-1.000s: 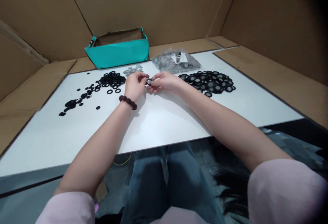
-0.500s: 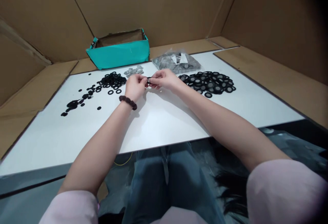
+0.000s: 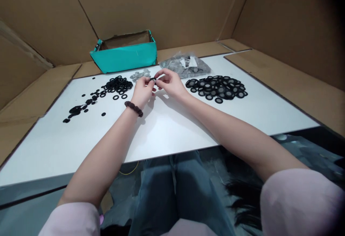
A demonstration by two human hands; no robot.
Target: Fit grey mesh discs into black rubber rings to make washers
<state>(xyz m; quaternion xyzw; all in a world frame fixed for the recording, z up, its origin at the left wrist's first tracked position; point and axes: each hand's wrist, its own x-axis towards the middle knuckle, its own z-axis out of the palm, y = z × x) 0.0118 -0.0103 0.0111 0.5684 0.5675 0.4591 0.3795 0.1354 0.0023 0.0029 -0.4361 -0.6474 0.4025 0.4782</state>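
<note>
Over the white table, my left hand (image 3: 142,91) pinches a small black ring (image 3: 152,79) between thumb and fingers. My right hand (image 3: 172,84) is at the ring's right side, its thumb and bent index finger closed at the rim. Whether a disc sits inside that ring is too small to tell. Just behind my left hand lies a small heap of translucent grey discs (image 3: 140,75). To the left is a pile of black rings (image 3: 118,85). A larger pile of black rings with grey centres (image 3: 221,87) spreads to the right of my right hand.
Small black discs (image 3: 75,110) are scattered at the left of the white table (image 3: 167,128). Behind stand a turquoise open box (image 3: 126,58) and a clear bag of grey discs (image 3: 185,67). Cardboard walls (image 3: 183,9) enclose the back and sides.
Both hands have shifted slightly left with the ring, which is now tilted up more into view. My right index finger has lifted and arched. The piles look the same.
</note>
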